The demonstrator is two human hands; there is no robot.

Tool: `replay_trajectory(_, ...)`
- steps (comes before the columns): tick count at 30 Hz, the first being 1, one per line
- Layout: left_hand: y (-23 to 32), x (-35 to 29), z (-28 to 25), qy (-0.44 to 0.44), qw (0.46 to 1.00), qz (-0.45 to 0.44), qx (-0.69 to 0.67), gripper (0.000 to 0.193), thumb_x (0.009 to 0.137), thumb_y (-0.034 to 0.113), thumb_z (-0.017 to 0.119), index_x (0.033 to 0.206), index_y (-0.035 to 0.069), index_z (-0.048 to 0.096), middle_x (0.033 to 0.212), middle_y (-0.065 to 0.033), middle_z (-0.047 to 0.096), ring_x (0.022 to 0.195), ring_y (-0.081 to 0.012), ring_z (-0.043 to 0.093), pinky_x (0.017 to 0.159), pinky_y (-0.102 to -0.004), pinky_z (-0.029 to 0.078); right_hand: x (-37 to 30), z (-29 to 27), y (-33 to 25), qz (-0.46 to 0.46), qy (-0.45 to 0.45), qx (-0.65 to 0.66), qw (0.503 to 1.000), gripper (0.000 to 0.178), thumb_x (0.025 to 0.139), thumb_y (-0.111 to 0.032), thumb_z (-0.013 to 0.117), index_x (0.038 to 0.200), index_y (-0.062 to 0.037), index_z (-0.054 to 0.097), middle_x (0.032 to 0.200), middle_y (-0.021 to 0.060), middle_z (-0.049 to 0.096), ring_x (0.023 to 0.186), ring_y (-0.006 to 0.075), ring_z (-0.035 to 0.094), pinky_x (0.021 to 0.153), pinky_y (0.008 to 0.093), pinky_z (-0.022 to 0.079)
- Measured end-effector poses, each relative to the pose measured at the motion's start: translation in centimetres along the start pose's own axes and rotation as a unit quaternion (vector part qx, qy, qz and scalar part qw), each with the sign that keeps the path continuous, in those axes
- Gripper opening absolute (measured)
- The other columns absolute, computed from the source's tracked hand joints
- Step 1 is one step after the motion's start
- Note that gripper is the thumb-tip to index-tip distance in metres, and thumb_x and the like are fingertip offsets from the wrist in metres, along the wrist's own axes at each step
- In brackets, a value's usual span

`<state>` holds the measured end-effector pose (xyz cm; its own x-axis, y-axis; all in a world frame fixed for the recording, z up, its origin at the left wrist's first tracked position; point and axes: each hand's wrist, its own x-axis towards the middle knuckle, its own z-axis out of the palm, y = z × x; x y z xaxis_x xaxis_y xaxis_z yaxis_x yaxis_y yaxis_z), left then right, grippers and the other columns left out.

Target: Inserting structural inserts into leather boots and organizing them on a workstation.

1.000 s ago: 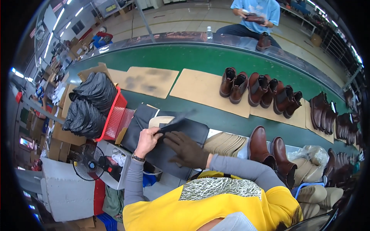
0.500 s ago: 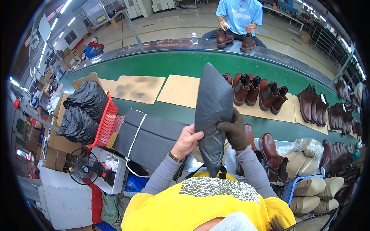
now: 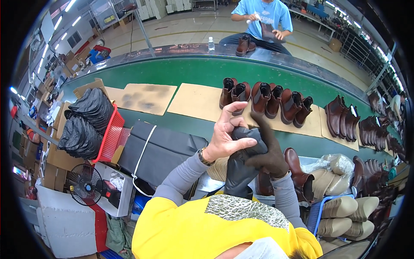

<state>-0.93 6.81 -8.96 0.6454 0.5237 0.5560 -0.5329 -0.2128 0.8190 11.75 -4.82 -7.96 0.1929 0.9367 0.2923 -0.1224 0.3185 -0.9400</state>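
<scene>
A thin black plastic bag (image 3: 243, 170) is bunched in front of my chest, its top rounded and folded over. My bare left hand (image 3: 225, 137), with a watch at the wrist, curls its fingers and thumb around the folded top. On the other side, my right hand (image 3: 274, 151) in a dark brown glove grips the bag between thumb and fingers, one finger pointing up and slightly blurred. Whether anything is inside the bag cannot be seen. Just right of the glove stands a brown leather boot (image 3: 300, 172). Beyond my hands, brown ankle boots (image 3: 261, 99) stand in a row.
Cardboard sheets (image 3: 148, 98) lie along the green bench (image 3: 189, 69). At left are a red basket (image 3: 113, 134) with black bags, a black fan (image 3: 86, 184) and a strapped black stack (image 3: 161, 151). A blue basket (image 3: 317, 213) holds beige boot shapes. Across the bench a person (image 3: 265, 21) handles a boot.
The bag, flat and held up before, is now bunched and lower. My left fingers have moved up around its top, and my gloved fingers have spread. Across the bench, the person has lifted one boot.
</scene>
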Motion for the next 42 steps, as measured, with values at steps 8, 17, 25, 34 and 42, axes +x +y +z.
replay_trajectory(8,0.1,1.1,-0.3,0.018,0.933,0.189,0.305,0.106,0.064,0.03,0.088,0.143,-0.001,0.025,0.131,-0.0173,0.051,0.122,-0.0249,0.049,0.104,-0.0376,0.034,-1.4,-0.2,0.5,-0.183,0.117,-0.322,0.922,0.034,0.075,-0.005,0.071,0.108,-0.0003,0.063,0.101,0.0129,0.065,0.086,0.0274,0.065,0.076,0.0328,0.05)
replay_trajectory(17,-3.8,1.1,-0.9,0.176,0.969,-0.037,-0.171,0.087,0.073,0.029,0.072,0.142,0.0,0.027,0.12,-0.0162,0.055,0.11,-0.0239,0.056,0.097,-0.0371,0.045,-0.5,3.1,-1.1,-0.299,0.067,-0.445,0.842,0.078,0.069,-0.006,0.079,0.135,0.001,0.04,0.12,0.0202,0.057,0.107,0.0351,0.059,0.089,0.0382,0.047)
replay_trajectory(25,-2.0,2.0,-0.3,0.237,0.908,-0.05,-0.343,0.068,0.083,0.029,0.06,0.14,0.004,0.033,0.122,-0.0159,0.054,0.111,-0.0264,0.056,0.098,-0.0402,0.046,-3.3,0.8,8.9,0.14,0.081,0.105,0.981,0.022,0.089,-0.02,0.061,0.094,0.0005,0.06,0.074,0.0029,0.062,0.064,0.0079,0.057,0.06,0.0227,0.043)
replay_trajectory(34,-3.7,-1.6,1.9,0.207,0.949,-0.083,-0.222,0.082,0.074,0.018,0.062,0.145,0.003,0.025,0.122,-0.0127,0.051,0.109,-0.0219,0.055,0.096,-0.034,0.045,-1.4,2.1,4.9,-0.092,0.2,0.19,0.957,0.053,0.084,-0.017,0.067,0.13,-0.0008,0.047,0.114,0.0151,0.058,0.096,0.0146,0.061,0.076,0.0251,0.05)
replay_trajectory(42,-5.0,-1.5,0.4,0.03,0.977,-0.113,-0.176,0.123,0.059,0.051,0.085,0.15,0.008,0.013,0.142,-0.0269,0.036,0.125,-0.0337,0.048,0.104,-0.0401,0.039,-1.8,-2.1,4.0,0.195,-0.046,0.025,0.979,0.059,0.088,-0.023,0.065,0.137,-0.0009,0.041,0.12,0.0101,0.057,0.106,0.0163,0.057,0.091,0.0309,0.046)
